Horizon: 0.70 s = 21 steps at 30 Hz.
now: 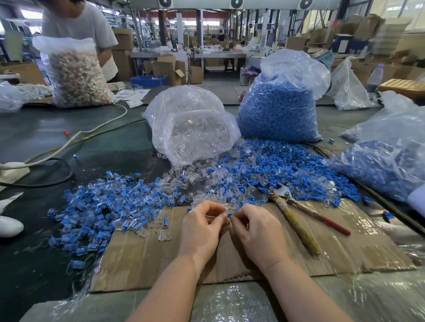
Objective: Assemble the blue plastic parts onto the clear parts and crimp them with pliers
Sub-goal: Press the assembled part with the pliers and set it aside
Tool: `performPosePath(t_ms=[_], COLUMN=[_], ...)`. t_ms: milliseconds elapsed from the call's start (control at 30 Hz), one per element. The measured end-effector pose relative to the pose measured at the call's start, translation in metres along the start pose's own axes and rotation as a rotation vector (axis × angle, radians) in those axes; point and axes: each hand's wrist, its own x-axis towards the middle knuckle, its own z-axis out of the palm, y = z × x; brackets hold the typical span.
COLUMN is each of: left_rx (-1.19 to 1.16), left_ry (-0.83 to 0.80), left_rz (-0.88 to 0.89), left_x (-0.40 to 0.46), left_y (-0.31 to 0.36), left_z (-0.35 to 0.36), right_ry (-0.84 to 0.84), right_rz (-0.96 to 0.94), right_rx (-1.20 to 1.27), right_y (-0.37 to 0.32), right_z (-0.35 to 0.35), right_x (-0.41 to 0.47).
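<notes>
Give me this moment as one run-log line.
step: fitting | left hand: pinches clear part | right hand: pinches blue part | pliers: idle on cardboard, right of hands

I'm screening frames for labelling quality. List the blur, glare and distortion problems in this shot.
Head view: wide-angle bending curves the ceiling beams and table edges; glare on the clear bag and on the plastic film over the cardboard washes out detail; the bottom foreground is smeared; the left hand and right hand are fairly sharp, but the small blue part between them is barely resolved.
</notes>
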Motion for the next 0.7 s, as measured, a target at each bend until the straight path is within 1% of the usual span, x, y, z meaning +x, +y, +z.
performPosePath(t_ms=[200, 367, 700], left_rx=[0.001, 0.007, 0.06], left_ry=[0.015, 0.0, -0.004], left_rz=[0.008, 0.007, 0.015], left_x=[0.0004, 0.0002, 0.0004], left_y=[0.0004, 0.0006, -0.0012], left_z=[-0.0007, -0.0009, -0.0017], right_ry=[0.049, -0.012, -0.007], right_rz=[-0.054, -0.082, -0.095], right_rx=[0.076, 0.126, 0.124], right_y=[-0.0026, -0.0029, -0.0022], right_z=[-0.0019, -0.0044, -0.0032], right_x=[-0.0007, -0.0003, 0.0004])
